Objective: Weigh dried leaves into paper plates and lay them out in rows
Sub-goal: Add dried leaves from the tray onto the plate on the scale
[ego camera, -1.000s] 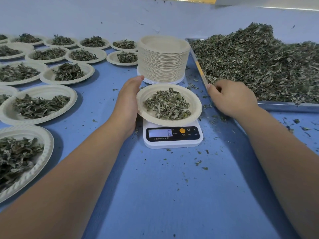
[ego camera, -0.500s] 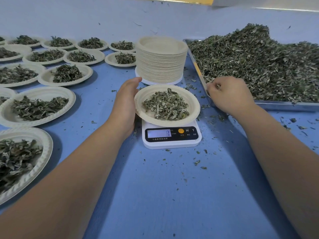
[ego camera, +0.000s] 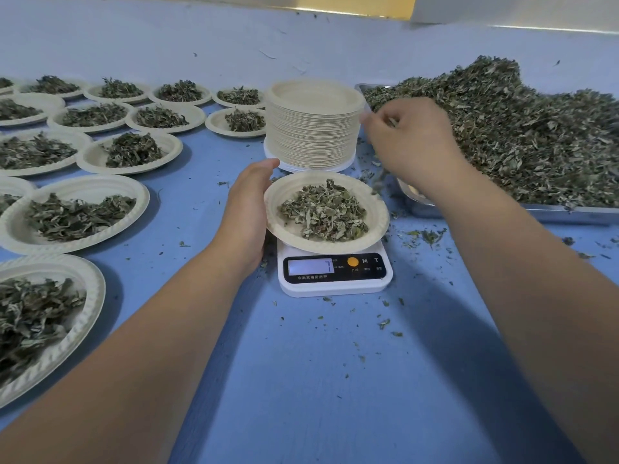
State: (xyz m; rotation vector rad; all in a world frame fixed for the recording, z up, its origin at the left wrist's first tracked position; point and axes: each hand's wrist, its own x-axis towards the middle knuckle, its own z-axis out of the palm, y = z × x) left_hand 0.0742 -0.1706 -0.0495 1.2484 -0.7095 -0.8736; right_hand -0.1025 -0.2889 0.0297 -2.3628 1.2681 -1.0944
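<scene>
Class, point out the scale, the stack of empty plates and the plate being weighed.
scale (ego camera: 336,274), head view, black front panel.
stack of empty plates (ego camera: 313,128), head view, side of the stack.
plate being weighed (ego camera: 321,246), head view, bare near rim.

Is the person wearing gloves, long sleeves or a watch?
No. The left hand and right hand are bare: no gloves, rings, watch or bracelet show. No sleeve shows either, all the way to the picture's edge.
</scene>
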